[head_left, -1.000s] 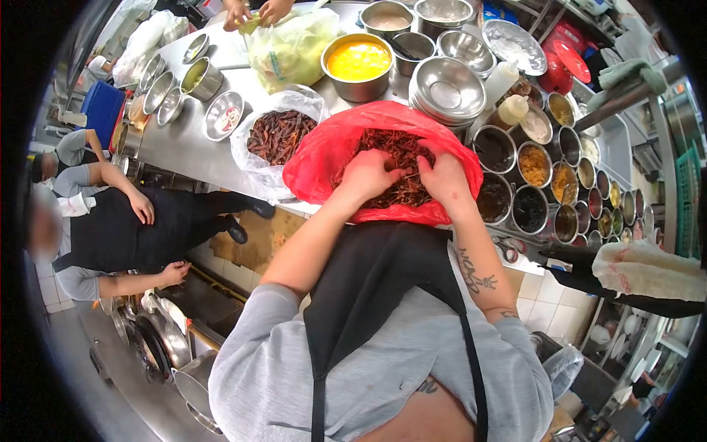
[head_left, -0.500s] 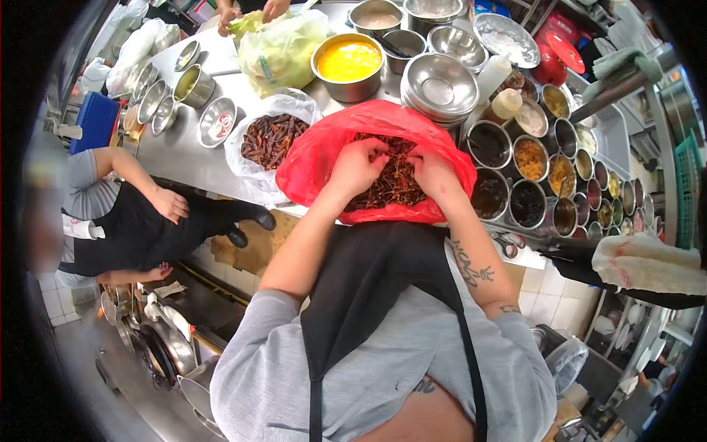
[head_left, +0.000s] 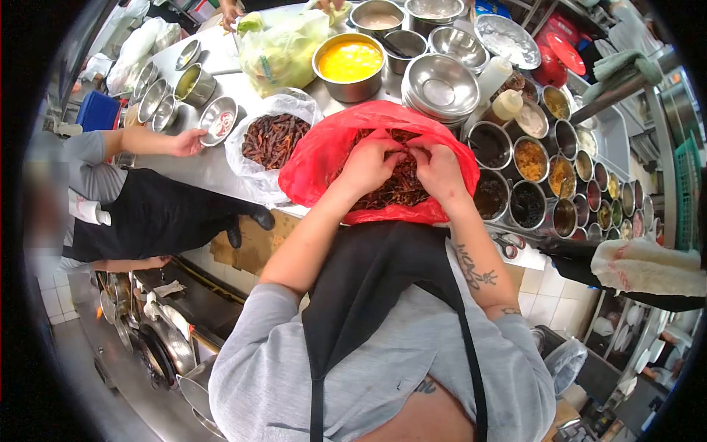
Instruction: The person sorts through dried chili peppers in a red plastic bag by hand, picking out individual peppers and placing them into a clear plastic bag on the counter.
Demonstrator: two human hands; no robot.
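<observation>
A red plastic bag (head_left: 313, 166) stands open before me, holding many thin, dark red dried chilies (head_left: 398, 193). Over its mouth, my left hand (head_left: 374, 166) is closed, thumb and fingers pinched on a dried chili largely hidden by the fingertips. Facing it, my right hand (head_left: 440, 173) pinches at the same spot, its fingertips almost meeting the left ones. Left of the red bag, a clear white plastic bag (head_left: 239, 158) contains larger dried chilies (head_left: 274, 140).
Behind the bags are a pot of yellow liquid (head_left: 347, 62), stacked metal bowls (head_left: 442, 85) and a bag of green leaves (head_left: 287, 55). Several sauce containers (head_left: 530, 158) line the right. Scissors (head_left: 508, 245) lie near the front edge. A co-worker's hand (head_left: 189, 143) touches a small bowl (head_left: 219, 121).
My hands have drawn closer together, fingertips now almost meeting. The co-worker at left has reached out to the small bowl. Another person's hands at the back have moved apart.
</observation>
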